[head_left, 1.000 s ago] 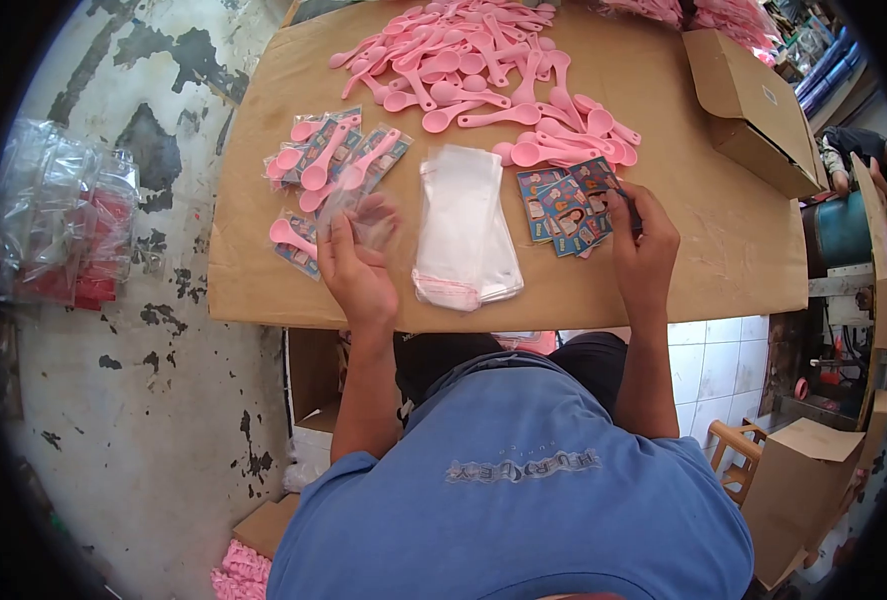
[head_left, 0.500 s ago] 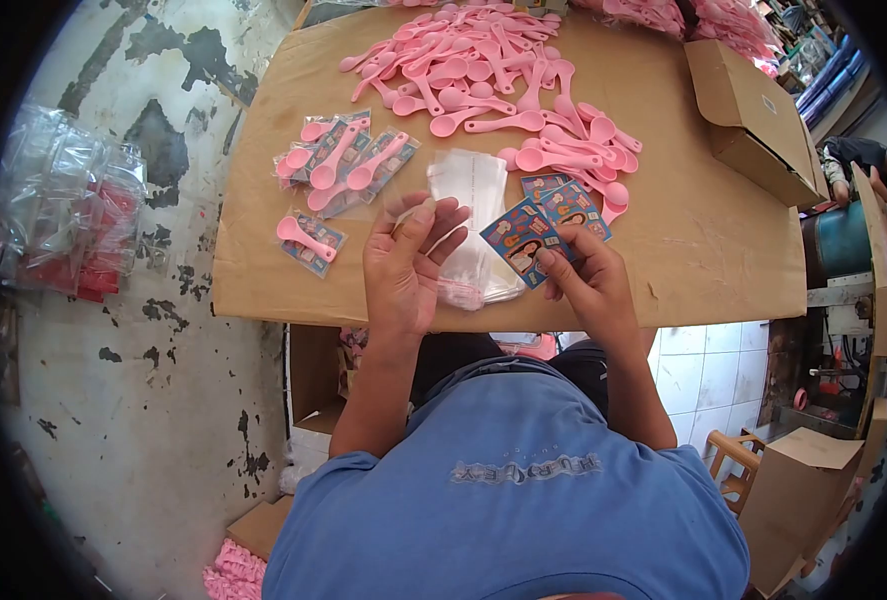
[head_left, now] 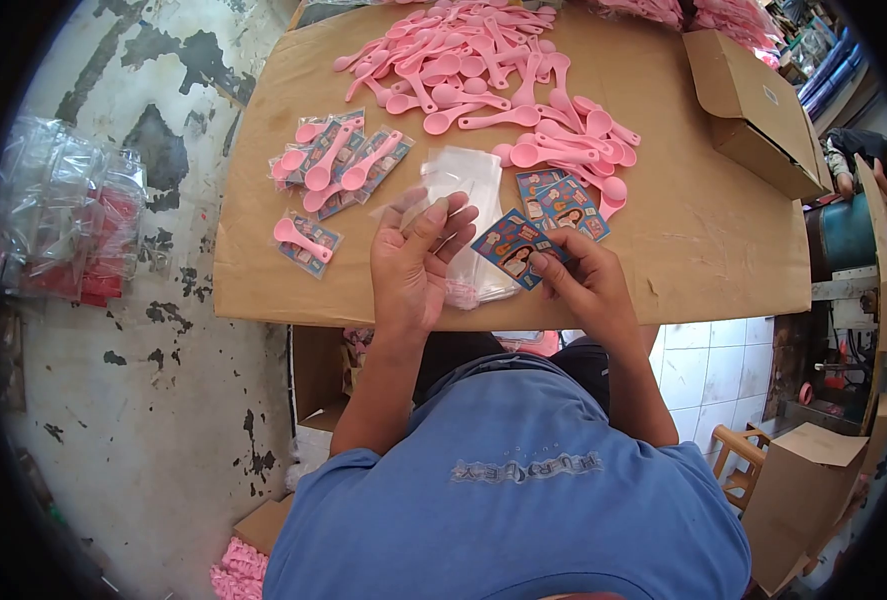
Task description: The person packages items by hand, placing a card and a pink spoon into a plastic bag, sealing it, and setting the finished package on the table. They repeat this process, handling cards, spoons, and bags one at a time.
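My left hand (head_left: 405, 265) is raised over the table's front edge, thumb and fingers pinched on a thin clear plastic bag (head_left: 409, 203) that is hard to make out. In my right hand (head_left: 593, 285) a blue printed card (head_left: 509, 247) is gripped between thumb and fingers, tilted towards the left. More printed cards (head_left: 575, 210) lie on the table just beyond that hand. Between both hands rests a stack of clear plastic bags (head_left: 473, 185). To the left are several bagged pink spoons with cards (head_left: 351, 176), and one such pack (head_left: 306, 242) sits apart, nearer me.
A large heap of loose pink spoons (head_left: 483, 60) covers the back of the brown-covered table (head_left: 703, 240). An open cardboard box (head_left: 763, 120) stands at the right edge. Bundles of clear packaging (head_left: 63, 200) lie at far left. Another person (head_left: 853, 150) is at the far right.
My right hand has drawn the card slightly left, more clear of the cards lying on the table. My left hand has shifted a little to the right.
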The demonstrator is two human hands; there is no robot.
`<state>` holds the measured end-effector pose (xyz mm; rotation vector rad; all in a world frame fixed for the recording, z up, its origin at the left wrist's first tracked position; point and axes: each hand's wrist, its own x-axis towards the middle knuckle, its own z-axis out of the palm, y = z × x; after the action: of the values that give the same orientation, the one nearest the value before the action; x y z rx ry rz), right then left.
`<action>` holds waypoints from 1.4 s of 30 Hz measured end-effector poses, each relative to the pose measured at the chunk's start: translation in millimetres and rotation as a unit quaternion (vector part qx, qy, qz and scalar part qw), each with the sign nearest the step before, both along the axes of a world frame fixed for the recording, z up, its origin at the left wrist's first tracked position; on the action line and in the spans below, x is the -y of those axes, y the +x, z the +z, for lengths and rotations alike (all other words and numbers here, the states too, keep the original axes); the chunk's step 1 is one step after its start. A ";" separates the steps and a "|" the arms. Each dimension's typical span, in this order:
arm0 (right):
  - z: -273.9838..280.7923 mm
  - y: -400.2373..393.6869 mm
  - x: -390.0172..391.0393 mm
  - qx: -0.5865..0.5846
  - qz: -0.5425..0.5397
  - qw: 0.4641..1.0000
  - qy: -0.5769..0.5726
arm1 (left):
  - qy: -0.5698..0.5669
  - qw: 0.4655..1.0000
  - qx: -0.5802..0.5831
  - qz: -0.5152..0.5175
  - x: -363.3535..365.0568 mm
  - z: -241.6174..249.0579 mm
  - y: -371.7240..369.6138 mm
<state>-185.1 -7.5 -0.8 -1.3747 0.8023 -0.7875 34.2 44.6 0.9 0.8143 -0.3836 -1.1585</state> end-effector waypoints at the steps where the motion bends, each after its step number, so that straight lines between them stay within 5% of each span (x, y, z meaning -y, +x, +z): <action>1: -0.5 0.2 -0.1 0.009 -0.005 1.000 0.005 | 0.008 1.000 0.009 0.001 -0.2 0.8 -0.8; 15: 7.1 19.5 -7.7 0.080 -0.029 0.994 0.063 | -0.011 0.996 0.087 -0.035 -6.0 -1.7 -18.0; 22: 10.0 12.1 -3.3 -0.003 0.103 0.992 0.079 | -0.023 0.994 0.079 -0.077 -14.7 -0.9 -14.8; 28: 7.5 18.9 -2.9 0.113 0.007 0.987 0.118 | -0.015 0.989 0.131 -0.071 -17.4 -4.6 -18.8; 34: -0.1 41.8 -9.0 0.139 -0.053 0.988 0.032 | -0.053 0.990 0.124 -0.048 -15.7 10.9 -38.1; 42: -1.5 45.5 -19.0 0.191 -0.019 0.974 0.122 | -0.093 0.991 0.095 -0.032 -15.5 12.1 -40.1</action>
<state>-139.6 11.5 -2.4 -0.9529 0.5982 -0.9164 -5.9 60.1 13.0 0.7551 -0.6693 -1.0889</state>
